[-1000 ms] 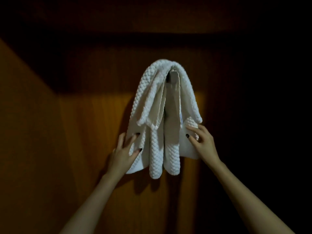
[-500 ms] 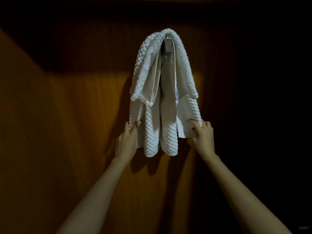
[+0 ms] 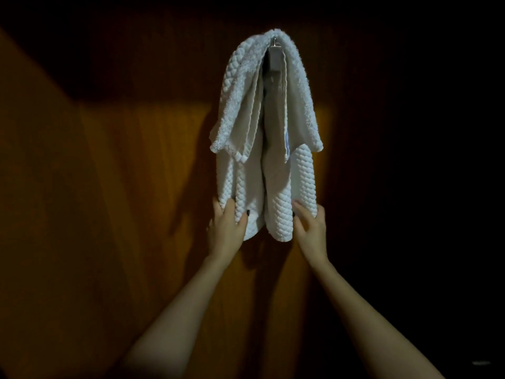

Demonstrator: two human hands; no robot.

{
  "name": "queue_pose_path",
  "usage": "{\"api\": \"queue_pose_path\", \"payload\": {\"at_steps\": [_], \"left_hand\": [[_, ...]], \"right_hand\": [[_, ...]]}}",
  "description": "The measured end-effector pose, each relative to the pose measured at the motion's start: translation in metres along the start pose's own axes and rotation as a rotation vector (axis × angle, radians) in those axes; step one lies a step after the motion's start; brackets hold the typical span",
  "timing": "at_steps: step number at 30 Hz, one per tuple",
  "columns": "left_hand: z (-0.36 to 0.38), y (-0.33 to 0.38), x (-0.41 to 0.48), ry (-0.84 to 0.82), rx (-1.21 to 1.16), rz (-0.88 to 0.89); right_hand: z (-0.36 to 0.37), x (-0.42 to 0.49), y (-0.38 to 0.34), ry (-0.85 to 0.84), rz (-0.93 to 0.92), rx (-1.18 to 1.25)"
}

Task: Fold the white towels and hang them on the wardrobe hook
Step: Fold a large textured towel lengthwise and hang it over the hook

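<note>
A white textured towel (image 3: 267,149) hangs folded over a small metal hook (image 3: 275,51) on the wooden back panel of the wardrobe. Its layers droop in several lobes. My left hand (image 3: 226,228) lies against the towel's lower left edge, fingers straight and spread on the cloth. My right hand (image 3: 310,228) touches the lower right lobe with straight fingers, the thumb beside the middle fold. Neither hand curls round the fabric.
The wardrobe's wooden back panel (image 3: 153,187) is lit orange in the middle and dark above. A side wall (image 3: 32,187) slants in on the left. The right side (image 3: 423,160) is in deep shadow.
Both hands have slid down the towel to its bottom edge, moving closer together. The view has shifted, so the towel sits higher and more to the right.
</note>
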State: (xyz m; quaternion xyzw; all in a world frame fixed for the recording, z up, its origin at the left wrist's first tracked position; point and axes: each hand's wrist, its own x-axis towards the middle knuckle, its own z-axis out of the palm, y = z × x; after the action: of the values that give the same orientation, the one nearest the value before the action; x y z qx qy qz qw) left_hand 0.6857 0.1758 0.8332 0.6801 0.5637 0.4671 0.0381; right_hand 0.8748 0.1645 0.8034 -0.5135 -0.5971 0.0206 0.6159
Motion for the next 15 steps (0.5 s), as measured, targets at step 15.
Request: {"api": "queue_pose_path", "payload": {"at_steps": [15], "left_hand": [[0.054, 0.125, -0.012, -0.139, -0.567, 0.123]], "right_hand": [[-0.060, 0.012, -0.004, 0.221, -0.066, 0.047]]}}
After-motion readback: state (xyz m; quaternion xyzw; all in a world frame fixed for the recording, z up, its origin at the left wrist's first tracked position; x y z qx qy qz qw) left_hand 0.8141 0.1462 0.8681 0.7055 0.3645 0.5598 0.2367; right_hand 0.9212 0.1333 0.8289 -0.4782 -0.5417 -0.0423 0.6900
